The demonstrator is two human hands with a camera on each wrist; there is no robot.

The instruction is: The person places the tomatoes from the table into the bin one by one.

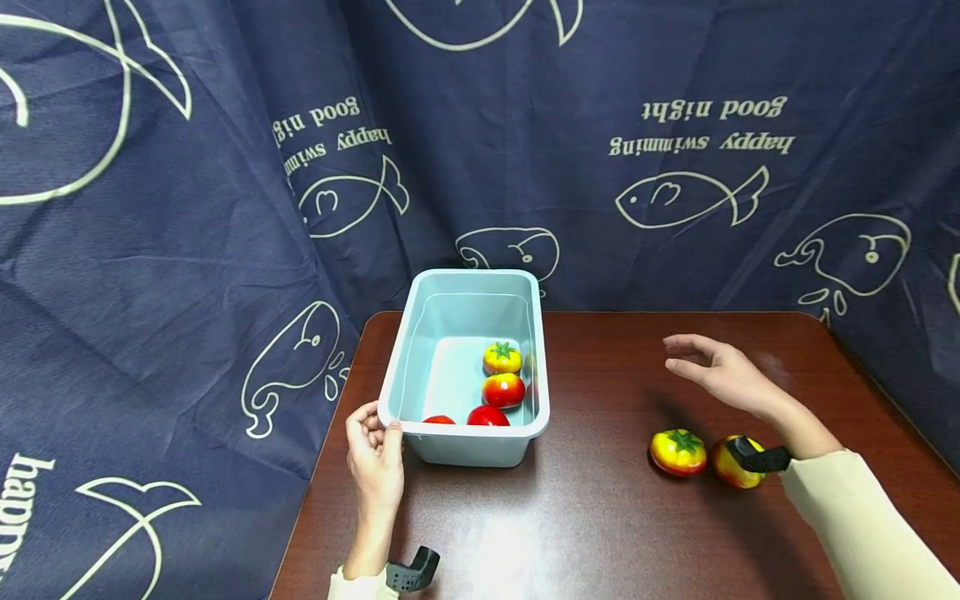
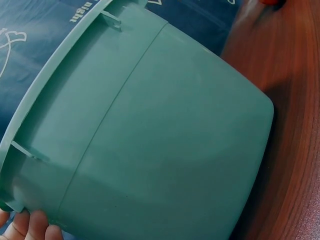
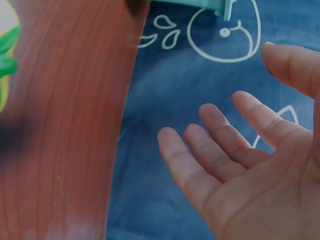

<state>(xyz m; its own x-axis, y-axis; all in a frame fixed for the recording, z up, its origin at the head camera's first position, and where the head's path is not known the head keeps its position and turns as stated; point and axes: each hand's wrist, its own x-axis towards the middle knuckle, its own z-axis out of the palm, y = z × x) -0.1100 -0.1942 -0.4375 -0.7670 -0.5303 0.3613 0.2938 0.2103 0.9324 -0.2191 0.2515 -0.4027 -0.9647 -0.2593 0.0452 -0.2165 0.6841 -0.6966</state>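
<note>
Left hand (image 1: pixel 377 467) on smooth, round-cornered plastic bin (image 1: pixel 468 450)

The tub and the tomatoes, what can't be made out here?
- Head: front-left tomato, mostly hidden by the front of the tub.
- Head: rightmost tomato, partly covered by the black wrist strap.
- Left wrist: tub's inside, hidden by its outer wall.
- Right wrist: a tomato, cut off by the left edge, blurred.

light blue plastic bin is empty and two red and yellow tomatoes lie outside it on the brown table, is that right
Not quite: the light blue plastic bin is not empty. The head view shows at least four tomatoes inside it. The two loose tomatoes do lie outside on the brown table.
</note>
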